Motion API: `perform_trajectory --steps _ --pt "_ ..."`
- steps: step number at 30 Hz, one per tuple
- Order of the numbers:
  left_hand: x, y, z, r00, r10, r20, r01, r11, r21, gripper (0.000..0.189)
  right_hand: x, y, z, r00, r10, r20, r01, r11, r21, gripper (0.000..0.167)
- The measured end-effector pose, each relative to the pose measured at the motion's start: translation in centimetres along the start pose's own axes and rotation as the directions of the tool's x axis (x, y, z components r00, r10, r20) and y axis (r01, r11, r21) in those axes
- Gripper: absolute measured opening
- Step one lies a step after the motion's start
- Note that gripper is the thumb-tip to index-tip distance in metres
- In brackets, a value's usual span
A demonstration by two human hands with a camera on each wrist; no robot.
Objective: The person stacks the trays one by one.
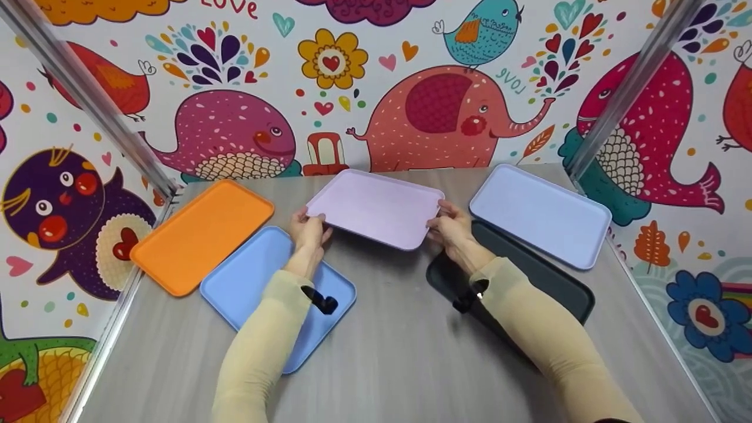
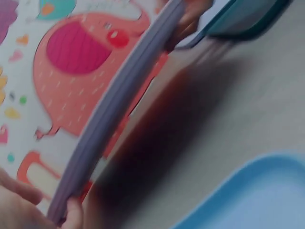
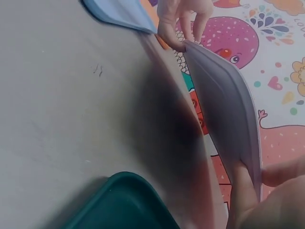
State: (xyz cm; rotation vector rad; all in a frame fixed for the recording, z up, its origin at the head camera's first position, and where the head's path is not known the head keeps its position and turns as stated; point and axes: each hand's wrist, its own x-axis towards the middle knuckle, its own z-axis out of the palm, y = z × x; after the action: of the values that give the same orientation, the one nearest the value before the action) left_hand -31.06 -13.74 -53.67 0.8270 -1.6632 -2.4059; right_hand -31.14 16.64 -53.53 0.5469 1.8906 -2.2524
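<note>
Both hands hold a lilac rectangular tray (image 1: 376,207) by its short ends, raised off the table at the back middle. My left hand (image 1: 308,234) pinches its left end, thumb on the rim; my right hand (image 1: 451,228) pinches the right end. The wrist views show the tray (image 2: 112,109) nearly edge-on, with a dark shadow on the tabletop beneath. Under the left forearm lies a blue tray (image 1: 247,276), partly covered by the sleeve. A dark green tray (image 1: 529,264) lies below the right forearm, also partly hidden.
An orange tray (image 1: 202,238) lies at the back left, beside the blue one. At the back right a pale periwinkle tray (image 1: 540,214) lies against the dark green one. The grey wood-grain table (image 1: 388,341) is bounded by cartoon-printed walls (image 1: 376,53) and metal posts (image 1: 634,88).
</note>
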Motion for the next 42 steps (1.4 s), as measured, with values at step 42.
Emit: perform_trajectory --steps 42 --pt "-6.2 -2.0 3.3 0.995 0.093 0.024 -0.094 0.995 0.028 0.078 -1.5 -0.6 -0.2 0.987 -0.163 -0.017 0.164 0.979 0.122 0.080"
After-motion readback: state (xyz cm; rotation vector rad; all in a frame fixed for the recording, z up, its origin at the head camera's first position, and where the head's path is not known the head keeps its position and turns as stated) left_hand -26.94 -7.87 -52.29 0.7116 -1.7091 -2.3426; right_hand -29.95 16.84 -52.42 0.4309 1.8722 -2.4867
